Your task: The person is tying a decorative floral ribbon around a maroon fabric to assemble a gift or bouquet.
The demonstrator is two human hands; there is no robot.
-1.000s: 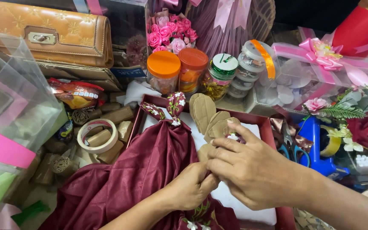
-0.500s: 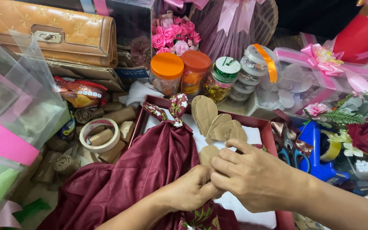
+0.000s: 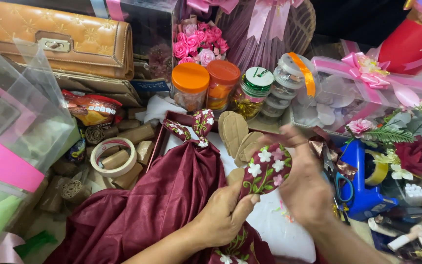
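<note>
Here the biggest thing in view is the maroon satin cloth point(image 3: 137, 215), draped in folds across the lower middle and gathered to a knot near the top, where 2 embroidered ends stick up. It lies in a shallow maroon tray point(image 3: 158, 142) with a white lining. Behind, at the upper left, sits a tan leather clutch point(image 3: 54, 41) with a metal clasp, and sheets of clear cellophane point(image 3: 13, 112) lean at the left edge. To the right stands a blue tape dispenser point(image 3: 360, 190), just beside the right wrist area.

The left hand point(image 3: 223, 220) rests on the cloth, its fingers curled and pinching the lower edge of the embroidered cloth flap point(image 3: 265, 171), a maroon piece stitched with white flowers and green stems. The right hand point(image 3: 306, 188) presses against the same flap from the right side, fingers bent around it; the hand is motion-blurred, so the exact finger contact cannot be told. The flap is held up between both hands, above the tray's white lining.

Smaller things: 2 orange-lidded jars point(image 3: 205, 88) behind the tray, brown leaf-shaped cutouts point(image 3: 235, 134) just behind the flap, and a roll of tape point(image 3: 113, 157) at the left.
</note>
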